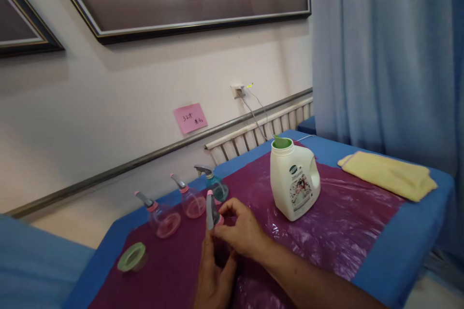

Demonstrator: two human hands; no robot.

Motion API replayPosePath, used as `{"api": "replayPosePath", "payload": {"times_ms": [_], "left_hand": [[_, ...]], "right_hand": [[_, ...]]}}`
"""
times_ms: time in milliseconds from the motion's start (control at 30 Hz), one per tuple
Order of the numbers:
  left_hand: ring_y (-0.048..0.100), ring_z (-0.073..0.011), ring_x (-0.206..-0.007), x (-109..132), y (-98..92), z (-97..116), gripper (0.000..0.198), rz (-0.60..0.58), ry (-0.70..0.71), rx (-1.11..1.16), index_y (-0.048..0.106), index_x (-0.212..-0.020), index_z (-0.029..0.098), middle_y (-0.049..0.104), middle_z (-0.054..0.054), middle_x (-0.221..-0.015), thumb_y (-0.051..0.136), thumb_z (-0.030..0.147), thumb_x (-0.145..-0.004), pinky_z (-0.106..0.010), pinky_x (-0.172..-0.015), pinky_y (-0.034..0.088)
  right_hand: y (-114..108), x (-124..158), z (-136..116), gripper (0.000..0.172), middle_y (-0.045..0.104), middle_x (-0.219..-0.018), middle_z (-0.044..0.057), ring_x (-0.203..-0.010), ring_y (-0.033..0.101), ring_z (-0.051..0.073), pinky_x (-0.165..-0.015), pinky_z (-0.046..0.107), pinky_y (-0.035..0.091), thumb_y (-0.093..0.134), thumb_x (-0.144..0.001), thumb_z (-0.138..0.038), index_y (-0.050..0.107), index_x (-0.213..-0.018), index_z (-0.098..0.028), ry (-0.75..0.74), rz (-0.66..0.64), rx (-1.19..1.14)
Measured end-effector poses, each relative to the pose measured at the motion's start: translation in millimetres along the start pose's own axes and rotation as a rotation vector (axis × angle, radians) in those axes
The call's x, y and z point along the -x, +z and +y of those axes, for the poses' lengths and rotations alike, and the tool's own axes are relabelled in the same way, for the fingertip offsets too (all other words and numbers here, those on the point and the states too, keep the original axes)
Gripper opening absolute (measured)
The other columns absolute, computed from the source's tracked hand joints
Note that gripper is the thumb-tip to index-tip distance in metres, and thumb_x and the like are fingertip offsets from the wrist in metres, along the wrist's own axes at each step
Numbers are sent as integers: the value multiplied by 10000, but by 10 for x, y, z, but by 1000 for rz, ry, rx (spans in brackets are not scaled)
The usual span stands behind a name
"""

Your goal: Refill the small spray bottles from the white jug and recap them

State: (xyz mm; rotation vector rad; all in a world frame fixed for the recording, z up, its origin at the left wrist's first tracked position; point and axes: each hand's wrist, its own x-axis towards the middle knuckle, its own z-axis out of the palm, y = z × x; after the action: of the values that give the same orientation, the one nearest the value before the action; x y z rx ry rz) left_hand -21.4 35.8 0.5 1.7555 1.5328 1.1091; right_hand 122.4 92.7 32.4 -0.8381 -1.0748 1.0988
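Observation:
My right hand [242,231] is closed on the grey-and-pink spray head [211,210] of a small spray bottle whose body is hidden behind my hands. My left hand [214,277] sits just below it, fingers curled round the hidden bottle. Behind them stand three more small spray bottles: a pink one [164,218] at left, another pink one [192,200] in the middle, and a teal one [215,185]. A white detergent jug [294,178] with an open green spout stands to the right. Its green cap [132,257] lies at the left.
A purple plastic sheet [337,231] covers a blue table [398,256]. A folded yellow cloth [389,175] lies at the far right corner. A wall with a pink note [190,118], a socket and a radiator runs behind; a blue curtain [387,53] hangs at right.

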Motion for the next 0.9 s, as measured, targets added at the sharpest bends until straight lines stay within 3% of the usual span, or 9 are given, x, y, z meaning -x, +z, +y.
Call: {"api": "replayPosePath", "payload": {"times_ms": [133, 267, 433, 500, 733, 900], "left_hand": [[568, -429, -1597, -60, -26, 1, 1051, -25, -56, 40, 332, -1787, 338, 659, -120, -1647, 808, 683, -917, -613, -1357, 441], [528, -443, -1627, -99, -50, -1, 1085, -41, -53, 79, 362, -1773, 402, 646, -91, -1670, 847, 712, -853, -615, -1337, 479], [445, -426, -1687, -89, -25, 5, 1134, -47, -84, 124, 274, -1810, 403, 542, -90, -1775, 836, 712, -875, -622, -1390, 395], [440, -430, -1689, -95, -15, -6, 1153, -32, -101, 148, 277, -1810, 394, 543, -92, -1775, 845, 721, -861, -623, -1394, 386], [525, -441, -1632, -125, -29, -71, 1111, -36, -92, 113, 364, -1770, 407, 624, -99, -1700, 863, 730, -831, -619, -1338, 483], [521, -437, -1635, -88, 23, -19, 1017, 10, -27, 111, 379, -1761, 394, 622, -113, -1696, 822, 684, -894, -628, -1339, 475]], "right_hand": [[1, -29, 29, 408, 828, -1123, 42, -1062, 761, 250, -1004, 386, 608, 894, -678, -251, 830, -1081, -249, -60, -7, 74], [-38, -39, 3, 355, 848, -1122, 54, -1099, 762, 274, -1040, 411, 599, 929, -689, -282, 891, -1042, -273, -164, 2, 170], [-134, 12, -165, 309, 881, -1190, 45, -1110, 793, 264, -1015, 401, 606, 717, -988, -386, 903, -1223, -312, -199, -128, 153], [-159, 21, -212, 343, 882, -1214, 36, -1133, 795, 267, -1014, 398, 607, 666, -1025, -388, 890, -1278, -327, -210, -162, 177], [-146, -21, -182, 248, 880, -1085, 34, -1016, 801, 252, -964, 377, 622, 746, -940, -355, 899, -1122, -283, -163, -163, 152], [-100, -26, -58, 187, 873, -1194, 66, -1228, 786, 300, -1130, 457, 580, 863, -809, -307, 851, -993, -273, -163, -51, 128]]}}
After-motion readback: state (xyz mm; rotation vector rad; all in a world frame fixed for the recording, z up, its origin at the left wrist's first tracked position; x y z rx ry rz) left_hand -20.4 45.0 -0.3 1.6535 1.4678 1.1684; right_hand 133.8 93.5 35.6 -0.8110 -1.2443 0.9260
